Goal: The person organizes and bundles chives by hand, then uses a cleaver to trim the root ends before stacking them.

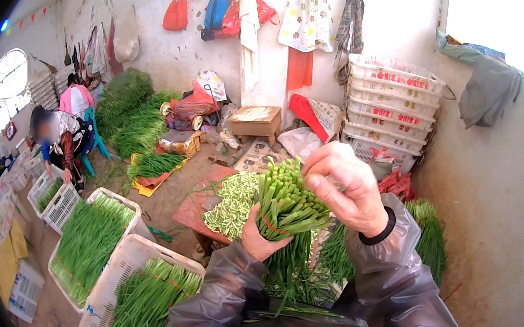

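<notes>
My left hand (260, 240) grips a thick bundle of green stalks (289, 199), which look like chives, with their cut ends turned up. An orange band (270, 223) circles the bundle just above my fingers, and the long leaves hang down below. Beside the bundle's upper right, my right hand (345, 190) is raised with curled fingers; whether something thin is pinched in them cannot be made out. Behind the bundle, a heap of short cut stalk ends (230, 205) covers part of a low reddish wooden table (193, 207). More loose greens (336, 253) lie below my right forearm.
White plastic crates of banded greens, one close by (89, 305), line my left. Empty crates (384, 107) are stacked by the right wall. A small wooden stool (256, 119) stands beyond the table. Another person (62, 135) bends over a crate at far left, near heaped greens (128, 106).
</notes>
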The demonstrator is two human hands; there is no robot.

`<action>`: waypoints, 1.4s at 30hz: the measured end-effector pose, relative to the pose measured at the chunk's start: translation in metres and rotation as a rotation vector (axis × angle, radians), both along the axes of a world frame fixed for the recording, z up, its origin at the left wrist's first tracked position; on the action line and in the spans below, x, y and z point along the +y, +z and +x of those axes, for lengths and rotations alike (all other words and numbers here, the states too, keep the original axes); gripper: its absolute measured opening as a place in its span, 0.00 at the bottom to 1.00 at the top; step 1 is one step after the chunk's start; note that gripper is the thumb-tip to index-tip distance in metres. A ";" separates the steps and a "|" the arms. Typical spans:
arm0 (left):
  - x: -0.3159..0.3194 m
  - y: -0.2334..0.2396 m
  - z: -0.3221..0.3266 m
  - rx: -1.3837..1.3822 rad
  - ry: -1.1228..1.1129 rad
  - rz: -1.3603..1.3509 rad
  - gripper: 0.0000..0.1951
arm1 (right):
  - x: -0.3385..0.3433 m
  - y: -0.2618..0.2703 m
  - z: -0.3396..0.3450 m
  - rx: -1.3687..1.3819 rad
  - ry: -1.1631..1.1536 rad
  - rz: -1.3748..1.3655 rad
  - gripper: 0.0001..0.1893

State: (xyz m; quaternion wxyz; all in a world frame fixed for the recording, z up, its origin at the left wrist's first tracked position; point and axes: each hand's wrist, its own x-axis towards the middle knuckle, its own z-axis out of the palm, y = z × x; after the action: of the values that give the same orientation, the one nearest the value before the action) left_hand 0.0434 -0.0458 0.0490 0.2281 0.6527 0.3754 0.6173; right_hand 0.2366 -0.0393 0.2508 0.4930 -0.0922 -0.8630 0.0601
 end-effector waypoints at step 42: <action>0.035 -0.029 -0.199 -1.298 0.055 -0.325 0.21 | 0.014 -0.167 -0.066 -0.427 -0.181 -0.428 0.17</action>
State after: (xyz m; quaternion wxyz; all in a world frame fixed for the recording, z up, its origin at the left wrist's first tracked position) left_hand -0.1554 -0.0105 0.0203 0.4873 0.0964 0.2668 0.8259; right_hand 0.1708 -0.0256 0.0835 0.2735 -0.2806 -0.9031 0.1755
